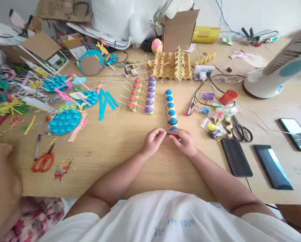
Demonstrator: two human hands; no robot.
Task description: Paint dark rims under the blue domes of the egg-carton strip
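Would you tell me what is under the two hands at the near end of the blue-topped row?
Only the last blue cap peeks out above the left hand and right hand; whatever they pinch is covered.

Light wood-grain table (120, 158) spans the whole view and is heavily cluttered. Plain white wall (253, 13) runs behind its far edge. White desk fan (284, 67) with a blue hub stands far right. Lighting is even and bright, shadows soft.
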